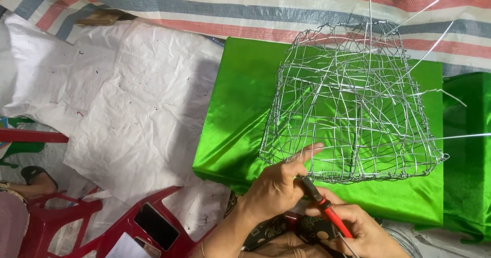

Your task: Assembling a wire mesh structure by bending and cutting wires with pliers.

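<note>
Over the green block, 2 hands worked at the near edge of a wire cage.

Near the bottom middle, the left hand point(276, 189) was curled around the front lower rim of the wire cage point(353, 104), its forefinger stretched out along the mesh and its other fingers bent close around the black head of the pliers point(325, 207). The right hand point(365, 230) was wrapped tight about the red handles of the pliers, whose tip met the rim of the cage just beside the left fingers. The cage, a loose silver mesh with several stray wire ends poking up and to the right, sat on the shiny green fabric-covered block point(235, 114). White crumpled sheeting point(133, 104) lay to the left, a striped tarp point(255, 2) behind, and a red plastic chair point(66, 212) with a dark phone point(156, 226) at the lower left.
</note>
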